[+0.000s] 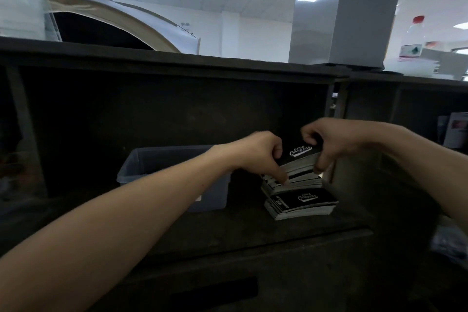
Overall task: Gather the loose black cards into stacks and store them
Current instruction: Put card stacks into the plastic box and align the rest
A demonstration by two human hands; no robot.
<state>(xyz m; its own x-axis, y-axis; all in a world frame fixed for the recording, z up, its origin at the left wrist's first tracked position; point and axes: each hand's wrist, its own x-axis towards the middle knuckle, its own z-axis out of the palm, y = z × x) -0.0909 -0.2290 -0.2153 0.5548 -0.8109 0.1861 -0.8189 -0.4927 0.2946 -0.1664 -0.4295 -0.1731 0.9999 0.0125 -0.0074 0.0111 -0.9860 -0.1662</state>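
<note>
Pinching one black card stack [301, 156] at both short ends: left hand [262, 152] with fingers curled over the left edge, right hand [329, 140] with thumb and fingers clamped on the right edge. Held inside the dark shelf [177, 230] compartment, directly above a rougher pile [291, 182]; touching or just clear, cannot tell. Step in hand, by judgement: squaring the bundle and setting it onto the stored cards. Next move likely calling for a level lowering, edges aligned, then release without sliding the pile beneath. Count: three card bunches, namely one held, one ragged below, one neat stack [304, 202] at 6 o'clock of those. One grey bin [152, 162] at 9 o'clock. No loose single cards seen.
</note>
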